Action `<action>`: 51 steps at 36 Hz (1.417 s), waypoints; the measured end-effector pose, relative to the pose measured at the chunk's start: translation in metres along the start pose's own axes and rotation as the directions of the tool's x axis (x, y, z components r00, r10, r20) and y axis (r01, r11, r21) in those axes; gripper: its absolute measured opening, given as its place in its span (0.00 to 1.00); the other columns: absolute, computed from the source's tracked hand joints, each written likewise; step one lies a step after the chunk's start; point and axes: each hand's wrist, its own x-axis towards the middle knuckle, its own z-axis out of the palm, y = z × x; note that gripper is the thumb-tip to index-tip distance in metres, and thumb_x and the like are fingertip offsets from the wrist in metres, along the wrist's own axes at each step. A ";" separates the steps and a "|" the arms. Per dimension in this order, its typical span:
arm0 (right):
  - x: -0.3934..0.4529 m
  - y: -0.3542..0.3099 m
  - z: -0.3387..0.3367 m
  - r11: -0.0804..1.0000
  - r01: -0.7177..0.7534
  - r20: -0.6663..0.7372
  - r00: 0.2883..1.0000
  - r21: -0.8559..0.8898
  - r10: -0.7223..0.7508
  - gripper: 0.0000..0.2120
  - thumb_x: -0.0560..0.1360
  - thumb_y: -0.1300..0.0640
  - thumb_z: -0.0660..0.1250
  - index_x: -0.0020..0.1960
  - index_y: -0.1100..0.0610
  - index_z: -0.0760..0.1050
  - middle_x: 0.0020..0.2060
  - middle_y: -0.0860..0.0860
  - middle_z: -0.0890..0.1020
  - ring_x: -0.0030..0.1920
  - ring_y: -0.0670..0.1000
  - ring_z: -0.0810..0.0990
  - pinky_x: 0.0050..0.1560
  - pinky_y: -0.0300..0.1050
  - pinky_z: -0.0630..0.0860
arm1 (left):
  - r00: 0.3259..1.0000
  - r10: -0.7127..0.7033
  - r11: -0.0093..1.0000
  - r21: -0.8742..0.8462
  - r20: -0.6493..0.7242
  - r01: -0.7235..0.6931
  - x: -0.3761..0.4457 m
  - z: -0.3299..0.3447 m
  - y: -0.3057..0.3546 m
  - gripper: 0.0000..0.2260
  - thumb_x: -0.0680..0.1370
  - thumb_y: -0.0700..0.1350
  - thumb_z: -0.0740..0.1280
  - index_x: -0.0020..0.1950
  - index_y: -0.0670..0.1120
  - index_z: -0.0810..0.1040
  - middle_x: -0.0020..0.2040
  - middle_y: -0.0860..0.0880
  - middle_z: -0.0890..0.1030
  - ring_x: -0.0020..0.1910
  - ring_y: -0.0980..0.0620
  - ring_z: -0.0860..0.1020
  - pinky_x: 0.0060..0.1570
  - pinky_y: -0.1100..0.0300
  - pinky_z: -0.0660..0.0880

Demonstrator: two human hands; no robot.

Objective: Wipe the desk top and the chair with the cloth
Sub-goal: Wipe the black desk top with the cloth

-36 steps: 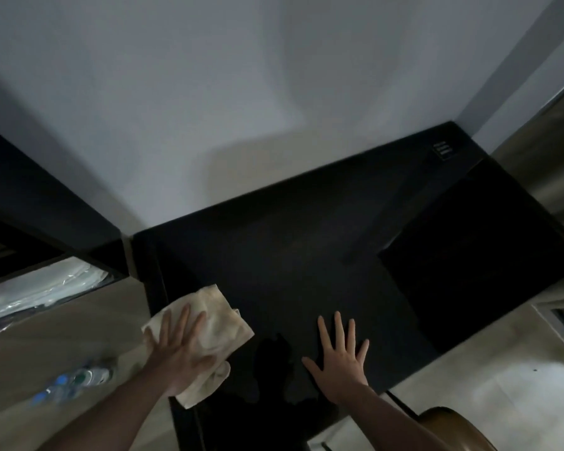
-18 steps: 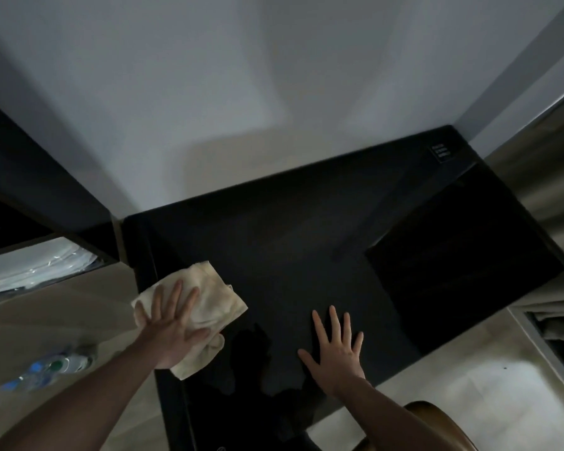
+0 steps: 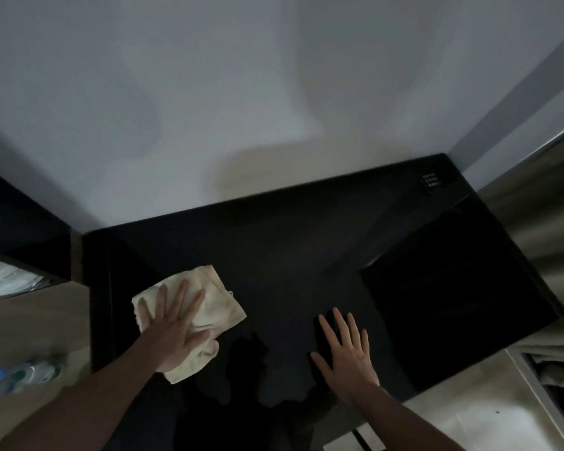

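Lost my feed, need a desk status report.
Left hand flat, pressing cloth on black desk top. Right hand flat, bare, bracing. Nothing in the way; chair not seen.

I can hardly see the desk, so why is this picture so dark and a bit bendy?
Head view: the light is dim, and the black desk top soaks it up, though it faintly mirrors the person near its front edge. The pale cloth under the left hand stands out; soft shadows smear the wall. The wide-angle lens bends straight edges, and the bottles at lower left are blurred.
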 end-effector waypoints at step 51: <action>0.067 0.199 -0.102 0.999 0.008 0.067 0.998 0.035 -0.011 0.36 0.82 0.35 0.52 0.81 0.41 0.36 0.80 0.46 0.33 0.80 0.55 0.32 0.79 0.60 0.41 | 0.998 0.061 0.991 0.120 0.002 -0.060 0.054 -0.063 0.232 0.33 0.82 0.66 0.51 0.77 0.64 0.31 0.78 0.48 0.27 0.76 0.27 0.39 0.66 0.25 0.54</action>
